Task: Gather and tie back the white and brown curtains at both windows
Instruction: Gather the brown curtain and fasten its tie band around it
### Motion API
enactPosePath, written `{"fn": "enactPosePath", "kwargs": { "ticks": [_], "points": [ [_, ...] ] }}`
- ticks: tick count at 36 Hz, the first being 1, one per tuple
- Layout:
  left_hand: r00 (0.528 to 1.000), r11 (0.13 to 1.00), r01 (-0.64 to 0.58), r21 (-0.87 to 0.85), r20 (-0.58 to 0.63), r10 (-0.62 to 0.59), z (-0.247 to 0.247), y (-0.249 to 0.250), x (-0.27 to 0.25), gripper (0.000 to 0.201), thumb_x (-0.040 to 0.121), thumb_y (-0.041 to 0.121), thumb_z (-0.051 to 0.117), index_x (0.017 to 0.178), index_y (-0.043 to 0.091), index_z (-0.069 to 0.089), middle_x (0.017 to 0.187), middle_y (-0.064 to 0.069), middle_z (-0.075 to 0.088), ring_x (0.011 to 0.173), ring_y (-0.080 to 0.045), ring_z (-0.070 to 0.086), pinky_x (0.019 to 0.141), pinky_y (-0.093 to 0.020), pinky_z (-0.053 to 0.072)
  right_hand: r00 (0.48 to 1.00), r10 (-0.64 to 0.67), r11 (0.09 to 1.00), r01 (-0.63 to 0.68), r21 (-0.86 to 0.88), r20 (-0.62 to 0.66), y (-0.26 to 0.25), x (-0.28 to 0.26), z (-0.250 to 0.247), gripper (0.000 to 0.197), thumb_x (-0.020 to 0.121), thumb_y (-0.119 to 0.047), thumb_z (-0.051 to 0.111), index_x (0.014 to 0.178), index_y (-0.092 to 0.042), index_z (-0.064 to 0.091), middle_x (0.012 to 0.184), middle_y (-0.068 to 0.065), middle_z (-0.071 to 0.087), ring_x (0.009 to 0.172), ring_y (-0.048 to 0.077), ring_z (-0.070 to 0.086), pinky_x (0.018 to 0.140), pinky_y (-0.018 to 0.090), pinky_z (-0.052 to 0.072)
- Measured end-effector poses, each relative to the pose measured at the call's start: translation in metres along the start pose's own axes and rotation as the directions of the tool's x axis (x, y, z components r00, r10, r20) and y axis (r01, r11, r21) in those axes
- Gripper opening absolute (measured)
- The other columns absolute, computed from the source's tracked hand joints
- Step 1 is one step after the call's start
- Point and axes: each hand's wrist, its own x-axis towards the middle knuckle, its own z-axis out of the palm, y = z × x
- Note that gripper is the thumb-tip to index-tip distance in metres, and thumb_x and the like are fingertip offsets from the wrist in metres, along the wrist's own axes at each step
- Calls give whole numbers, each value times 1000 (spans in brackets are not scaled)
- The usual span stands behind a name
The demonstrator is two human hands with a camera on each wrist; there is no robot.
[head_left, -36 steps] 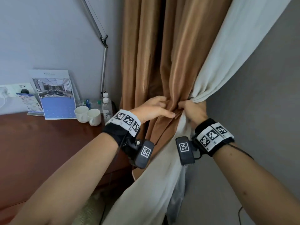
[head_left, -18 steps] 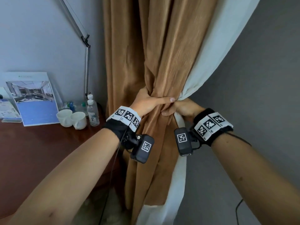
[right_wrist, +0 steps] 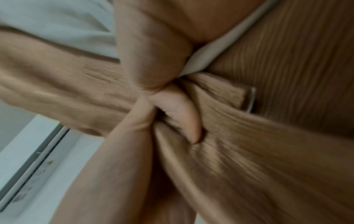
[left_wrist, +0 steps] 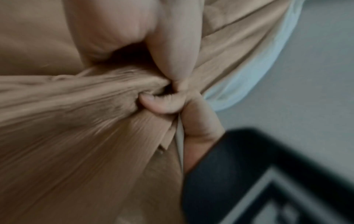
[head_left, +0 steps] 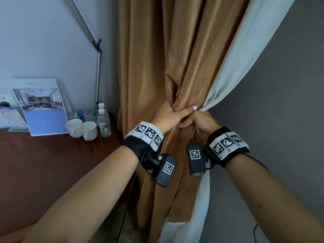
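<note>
Two hands meet at the waist of a gathered curtain bundle hanging in a room corner. The left hand (head_left: pixel 172 116) wraps the brown curtain (head_left: pixel 185 67) from the left, its fingers (head_left: pixel 190 109) clenched across the front of the pleats. The right hand (head_left: pixel 201 120) touches it from the right, curled fingers grasping the white curtain (head_left: pixel 245 55) where it joins the brown. To the left, a dark wooden worktop (head_left: pixel 43 163) carries two white cups (head_left: pixel 81 128) and a water bottle (head_left: pixel 103 122).
</note>
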Motion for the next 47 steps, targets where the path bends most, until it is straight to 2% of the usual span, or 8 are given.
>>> {"fn": "enactPosePath", "kwargs": {
  "ticks": [3, 10, 17, 22, 27, 33, 40, 47],
  "points": [
    [995, 999, 18, -32, 97, -15, -8, 1, -1, 48, 81, 37, 78, 123, 20, 63, 115, 7, 70, 108, -2, 64, 94, -20, 49, 1000, 6, 1000, -6, -1, 1, -1, 5, -1, 52, 51, 25, 65, 101, 10, 68, 94, 20, 72, 95, 38, 68, 85, 45, 58],
    [998, 995, 57, 78, 14, -59, -27, -2, -1, 72, 65, 43, 88, 121, 17, 51, 112, 4, 62, 104, -7, 61, 86, -21, 50, 993, 40, 999, -37, 32, -108, -2, 13, -7, 44, 47, 22, 67, 88, 4, 70, 89, 19, 73, 90, 37, 70, 86, 52, 57],
    [913, 994, 104, 37, -401, -81, -96, -23, 17, 99, 46, 58, 90, 127, 18, 49, 131, 0, 53, 119, -13, 54, 100, -30, 47, 996, 29, 998, -24, 66, -88, -2, 19, -20, 55, 48, 26, 62, 98, 6, 69, 95, 19, 73, 94, 38, 68, 86, 52, 56],
    [962, 976, 142, -165, -212, -175, -100, -22, 25, 115, 53, 43, 91, 148, 15, 33, 141, 0, 52, 122, -16, 56, 105, -40, 47, 997, 38, 997, -34, 68, -65, -2, 24, -16, 57, 46, 25, 62, 100, 7, 68, 98, 22, 72, 96, 39, 68, 87, 53, 56],
    [992, 982, 119, -149, -14, -123, -75, -20, 25, 66, 72, 31, 84, 131, 15, 57, 118, 0, 70, 110, -15, 67, 102, -38, 49, 999, 40, 999, -39, 34, -33, -2, 30, -14, 61, 47, 25, 65, 105, 7, 68, 99, 21, 73, 97, 39, 67, 87, 53, 56],
    [993, 997, 68, 19, -96, -66, -56, -17, 32, 7, 94, 13, 62, 96, 17, 68, 100, -6, 72, 101, -24, 68, 99, -39, 51, 999, 36, 999, -37, 8, 23, -1, 35, -16, 58, 44, 23, 66, 99, 7, 70, 93, 19, 74, 96, 39, 68, 85, 52, 57],
    [1000, 995, 2, 95, -3, -1, -35, -13, 34, 19, 93, 2, 54, 88, -10, 68, 89, -20, 71, 81, -20, 66, 77, -34, 56, 987, 21, 999, -16, -35, 161, 1, 38, -12, 39, 50, 27, 65, 79, 2, 71, 80, 14, 73, 93, 37, 67, 83, 46, 57],
    [977, 979, 173, -104, 148, -157, -22, -9, 27, 17, 96, 9, 56, 90, 17, 69, 94, -4, 71, 91, -17, 66, 84, -26, 55, 991, -76, 996, 71, 54, 111, 6, 34, -5, 44, 45, 23, 67, 85, 3, 70, 80, 13, 73, 87, 36, 68, 77, 45, 58]
  ]
}}
